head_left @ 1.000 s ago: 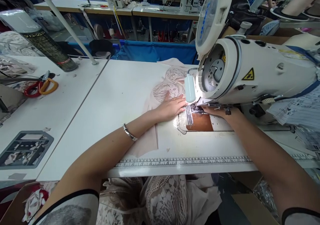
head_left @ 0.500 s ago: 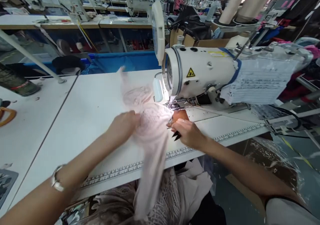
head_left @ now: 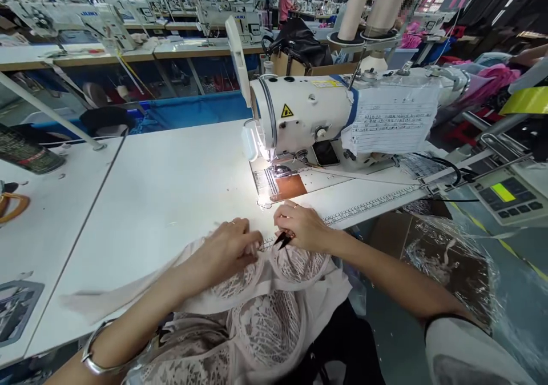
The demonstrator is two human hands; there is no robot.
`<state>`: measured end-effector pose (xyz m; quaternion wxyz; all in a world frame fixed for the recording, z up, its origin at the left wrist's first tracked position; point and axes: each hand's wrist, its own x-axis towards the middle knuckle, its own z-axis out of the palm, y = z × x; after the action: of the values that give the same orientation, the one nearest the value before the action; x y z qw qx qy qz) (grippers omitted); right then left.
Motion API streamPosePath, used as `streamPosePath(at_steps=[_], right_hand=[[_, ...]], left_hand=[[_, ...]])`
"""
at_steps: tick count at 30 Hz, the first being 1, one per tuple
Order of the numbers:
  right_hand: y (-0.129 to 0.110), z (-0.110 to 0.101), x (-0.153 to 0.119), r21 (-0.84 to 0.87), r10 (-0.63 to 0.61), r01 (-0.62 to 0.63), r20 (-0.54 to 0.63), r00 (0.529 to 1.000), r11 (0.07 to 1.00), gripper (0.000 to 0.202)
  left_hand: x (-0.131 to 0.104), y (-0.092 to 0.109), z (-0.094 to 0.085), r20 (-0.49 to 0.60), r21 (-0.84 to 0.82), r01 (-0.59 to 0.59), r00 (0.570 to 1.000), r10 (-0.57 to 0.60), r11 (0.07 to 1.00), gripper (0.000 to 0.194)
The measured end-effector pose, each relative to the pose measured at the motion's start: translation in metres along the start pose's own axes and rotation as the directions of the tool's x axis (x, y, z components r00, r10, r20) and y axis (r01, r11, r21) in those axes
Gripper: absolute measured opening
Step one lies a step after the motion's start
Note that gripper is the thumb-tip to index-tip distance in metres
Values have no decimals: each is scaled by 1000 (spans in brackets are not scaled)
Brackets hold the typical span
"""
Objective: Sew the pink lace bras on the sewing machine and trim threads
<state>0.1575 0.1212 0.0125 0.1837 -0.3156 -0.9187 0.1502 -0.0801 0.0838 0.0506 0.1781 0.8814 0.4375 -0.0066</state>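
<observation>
A pale pink lace bra (head_left: 248, 279) hangs over the table's front edge, one band stretched to the left across the tabletop. My left hand (head_left: 229, 248) is closed at the upper edge of one cup, its fingertips partly hidden. My right hand (head_left: 302, 225) has black thread snips (head_left: 283, 239) tucked in its curled fingers, their tips pointing left. It also rests at the top of the other cup; whether it pinches the fabric I cannot tell. Beyond both hands stands the sewing machine (head_left: 303, 108), its lit needle area bare of cloth.
More lace bras (head_left: 265, 328) lie heaped on my lap. A ruler strip (head_left: 368, 205) runs along the front edge. A phone (head_left: 325, 153) lies under the machine arm, and a control panel (head_left: 509, 193) is at the right. Orange scissor handles (head_left: 15, 207) show at far left.
The bra has come away from the needle area towards me, down to the table's front edge. Both hands have moved nearer with it, and the view has shifted right.
</observation>
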Motion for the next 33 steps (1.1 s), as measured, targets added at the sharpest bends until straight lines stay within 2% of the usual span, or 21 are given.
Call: streamPosePath(at_steps=[1, 2, 4, 6, 9, 10, 12, 13, 15, 16, 18, 20, 23, 25, 28, 30, 33], right_hand=[[-4, -4, -8, 61, -27, 27, 0, 1000, 998, 13], [-8, -9, -17, 134, -38, 36, 12, 999, 990, 12], [-21, -24, -32, 308, -40, 17, 69, 997, 951, 15], [-33, -41, -45, 472, -56, -27, 161, 985, 881, 19], [-44, -65, -56, 616, -100, -147, 349, 932, 773, 16], [-46, -70, -58, 625, -107, -196, 413, 905, 755, 11], [-46, -75, -58, 589, -102, -264, 514, 852, 764, 22], [-46, -75, -57, 554, -99, -269, 544, 833, 788, 25], [-48, -74, -56, 487, -114, -218, 564, 818, 846, 11], [-48, -73, -55, 460, -123, -182, 558, 821, 869, 6], [-49, -73, -56, 419, -122, -119, 506, 854, 900, 18], [-47, -73, -58, 385, -70, -110, 424, 903, 917, 28], [-41, -71, -64, 437, 29, -187, 343, 939, 880, 34], [-38, -66, -68, 562, 96, -278, 332, 938, 779, 41], [-35, -52, -74, 756, 189, -370, 320, 929, 540, 57], [-34, -42, -78, 838, 212, -382, 322, 923, 389, 61], [-33, -30, -81, 918, 191, -342, 305, 933, 203, 60]], left_hand=[[-2, 7, -1, -5, -72, -83, 997, 82, 994, 8], [-5, 13, -1, -2, -155, -162, 986, 164, 974, 11], [-9, 25, -2, 74, -356, -246, 954, 290, 901, 29], [-13, 35, -4, 192, -521, -205, 918, 347, 829, 33], [-19, 48, -6, 291, -637, -90, 892, 347, 766, 21], [-20, 51, -7, 295, -669, -63, 892, 342, 740, 17], [-21, 57, -5, 277, -742, -30, 896, 347, 670, 16], [-21, 59, -4, 252, -771, -31, 903, 349, 637, 17], [-20, 62, 1, 191, -798, -60, 919, 346, 600, 17], [-20, 63, 3, 168, -799, -73, 926, 338, 597, 16], [-21, 62, 8, 150, -792, -57, 947, 284, 608, 12], [-24, 59, 12, 138, -789, -8, 972, 190, 615, 9], [-30, 54, 16, 60, -808, 18, 997, 51, 589, 28], [-34, 52, 19, 34, -853, 26, 999, 7, 521, 40], [-38, 53, 24, 73, -942, 62, 997, 21, 329, 42], [-40, 53, 29, 54, -978, 49, 998, 21, 205, 49], [-40, 52, 39, 5, -998, 8, 999, -52, 58, 65]])
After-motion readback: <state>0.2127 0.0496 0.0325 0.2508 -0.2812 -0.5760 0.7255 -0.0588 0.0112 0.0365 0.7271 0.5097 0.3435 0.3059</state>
